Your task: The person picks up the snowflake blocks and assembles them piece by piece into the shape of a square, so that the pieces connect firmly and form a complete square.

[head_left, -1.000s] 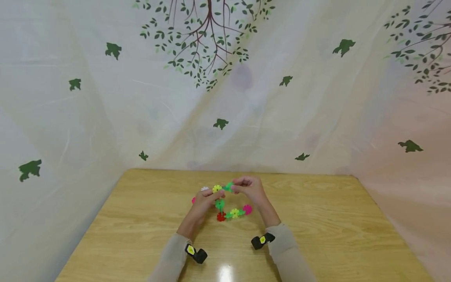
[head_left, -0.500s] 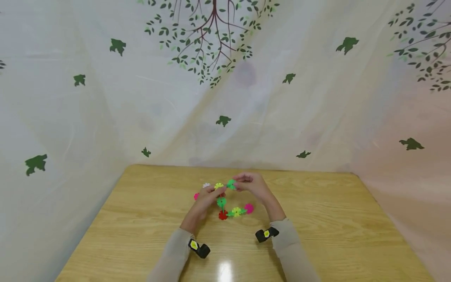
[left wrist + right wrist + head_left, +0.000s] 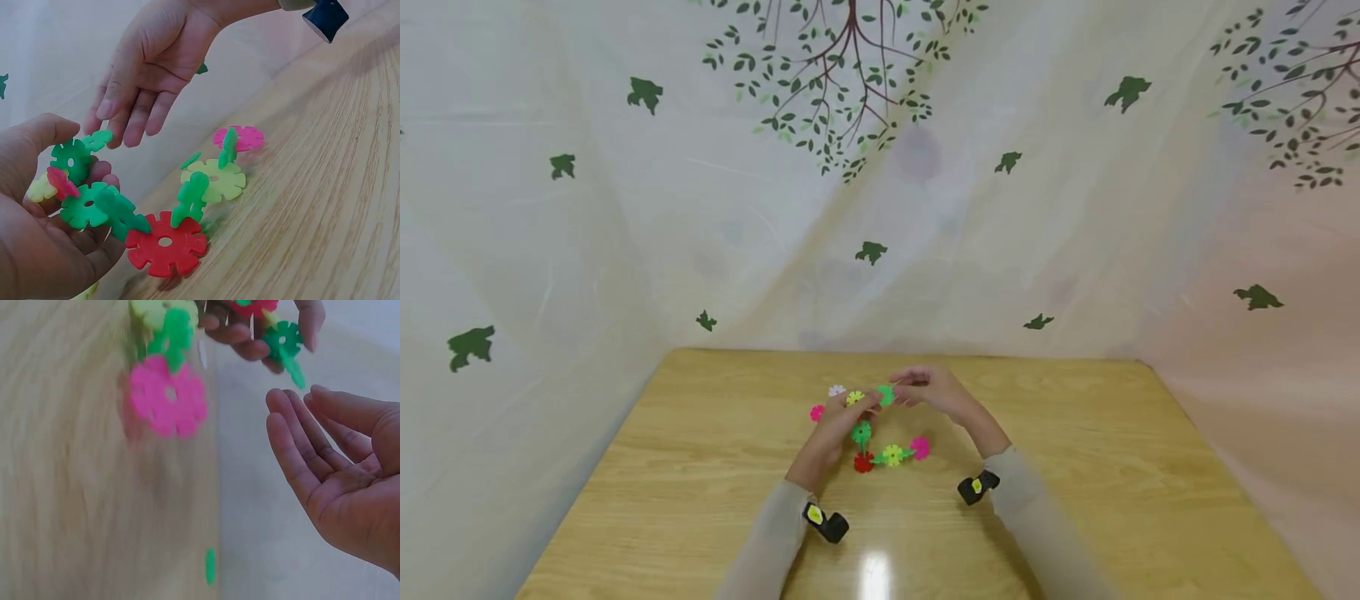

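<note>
A chain of interlocking plastic snowflake discs is held in my left hand [image 3: 835, 427], fingers and thumb curled around its upper part. At the chain's upper end, a green disc [image 3: 98, 140] sticks out past the left thumb. My right hand [image 3: 350, 462] is just right of this end, its fingers loosely bent with nothing between them. From the left hand the chain runs down to a red disc [image 3: 165, 244] low over the table, then past a yellow disc [image 3: 215, 181] to a pink disc [image 3: 240, 138] at the right end. The left palm and fingers hide some discs.
The wooden table [image 3: 1075, 483] reaches back to a pale curtain [image 3: 775, 250] with printed leaves. Left of the left hand show a white disc [image 3: 836, 390] and another pink disc [image 3: 817, 413]. Each wrist wears a small black camera, such as the left camera [image 3: 826, 522].
The right fingers have come off the green disc at the chain's upper end and drawn slightly right. The left hand keeps its hold on the chain.
</note>
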A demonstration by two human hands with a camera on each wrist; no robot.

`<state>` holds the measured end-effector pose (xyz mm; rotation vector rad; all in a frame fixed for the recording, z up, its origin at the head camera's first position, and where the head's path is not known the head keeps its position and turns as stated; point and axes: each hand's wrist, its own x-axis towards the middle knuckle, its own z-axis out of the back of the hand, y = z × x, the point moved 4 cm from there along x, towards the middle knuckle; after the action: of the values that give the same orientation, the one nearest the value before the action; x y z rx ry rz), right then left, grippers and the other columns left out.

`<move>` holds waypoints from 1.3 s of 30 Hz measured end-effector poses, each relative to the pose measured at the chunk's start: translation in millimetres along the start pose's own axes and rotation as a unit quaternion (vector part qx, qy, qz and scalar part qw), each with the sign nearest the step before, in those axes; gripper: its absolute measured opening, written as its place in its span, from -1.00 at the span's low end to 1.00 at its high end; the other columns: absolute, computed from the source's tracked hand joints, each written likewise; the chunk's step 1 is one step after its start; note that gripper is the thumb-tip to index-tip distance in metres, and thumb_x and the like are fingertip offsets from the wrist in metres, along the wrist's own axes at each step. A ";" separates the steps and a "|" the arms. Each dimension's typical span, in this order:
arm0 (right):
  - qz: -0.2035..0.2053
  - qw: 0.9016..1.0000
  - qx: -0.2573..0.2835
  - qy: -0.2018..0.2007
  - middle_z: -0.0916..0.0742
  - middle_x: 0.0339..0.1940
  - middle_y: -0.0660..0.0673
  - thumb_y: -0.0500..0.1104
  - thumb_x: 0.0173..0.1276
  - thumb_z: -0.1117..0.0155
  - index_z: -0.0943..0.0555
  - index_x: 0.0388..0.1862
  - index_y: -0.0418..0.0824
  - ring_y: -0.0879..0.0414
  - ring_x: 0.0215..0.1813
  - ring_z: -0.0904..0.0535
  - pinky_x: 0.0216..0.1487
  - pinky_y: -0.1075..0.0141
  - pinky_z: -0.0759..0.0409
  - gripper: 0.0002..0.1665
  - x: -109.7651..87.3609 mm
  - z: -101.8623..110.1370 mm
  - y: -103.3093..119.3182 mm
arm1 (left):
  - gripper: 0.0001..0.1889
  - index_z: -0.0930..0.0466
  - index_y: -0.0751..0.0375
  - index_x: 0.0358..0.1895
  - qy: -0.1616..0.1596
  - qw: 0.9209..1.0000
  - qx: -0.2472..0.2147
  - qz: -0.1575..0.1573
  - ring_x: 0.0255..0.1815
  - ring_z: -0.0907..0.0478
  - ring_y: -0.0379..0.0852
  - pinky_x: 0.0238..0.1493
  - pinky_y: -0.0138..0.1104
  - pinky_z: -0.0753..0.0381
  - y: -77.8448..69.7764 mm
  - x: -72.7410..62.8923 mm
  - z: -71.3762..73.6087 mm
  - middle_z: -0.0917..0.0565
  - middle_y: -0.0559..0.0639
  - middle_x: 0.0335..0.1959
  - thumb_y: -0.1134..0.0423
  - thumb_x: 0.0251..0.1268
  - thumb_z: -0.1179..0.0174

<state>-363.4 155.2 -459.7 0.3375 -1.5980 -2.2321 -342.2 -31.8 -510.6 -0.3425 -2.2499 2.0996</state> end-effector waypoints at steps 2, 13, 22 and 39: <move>-0.003 1.000 -0.029 -0.002 -0.75 -0.04 -0.42 -0.25 0.50 -0.26 -0.60 0.18 -0.48 -0.14 -0.07 -0.76 0.08 -0.18 -0.68 -0.62 1.0 9.7 1.0 | -0.64 -0.70 0.32 0.05 -0.001 1.000 0.006 0.003 -0.19 -0.67 -0.03 -0.20 -0.39 -0.61 -1.1 0.2 -0.2 -0.74 0.02 -0.24 0.09 0.42 -0.28; -0.022 0.990 -0.135 -0.032 -0.74 -0.08 -0.52 -0.33 0.49 -0.22 -0.61 0.12 -0.53 -0.32 -0.16 -0.72 -0.13 -0.13 -0.72 -0.67 10.4 60.6 -7.4 | -0.60 -0.63 0.35 0.18 0.004 1.000 -0.005 0.001 -0.12 -0.71 0.00 -0.14 -0.34 -0.64 -1.7 -2.0 -1.4 -0.75 -0.03 -0.17 0.17 0.41 -0.29; -0.035 0.978 -0.191 -0.075 -0.77 -0.27 -0.40 -0.40 0.34 -0.32 -0.66 -0.04 -0.56 0.13 -0.40 -0.63 -0.36 0.32 -0.64 -0.74 22.3 73.3 -27.2 | -0.61 -0.63 0.34 0.19 0.010 1.000 -0.001 -0.004 -0.07 -0.73 0.07 -0.06 -0.25 -0.68 -3.1 -3.2 -2.4 -0.73 0.08 0.01 0.18 0.42 -0.30; -0.097 0.966 -0.217 -0.103 -0.66 -0.14 -0.30 -0.41 0.09 -0.50 -0.65 -0.22 -0.47 0.03 -0.21 -0.57 -0.24 0.37 -0.49 -0.72 16.3 67.8 -55.0 | -0.58 -0.63 0.26 0.18 0.004 1.000 -0.007 -0.001 -0.07 -0.70 0.06 -0.24 -0.40 -0.60 -2.1 -4.4 -3.0 -0.73 0.07 -0.08 0.09 0.40 -0.32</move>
<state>-414.2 221.9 -489.1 0.1464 -1.1531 -2.7649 -337.7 -29.8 -507.8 -0.3494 -2.2603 2.0794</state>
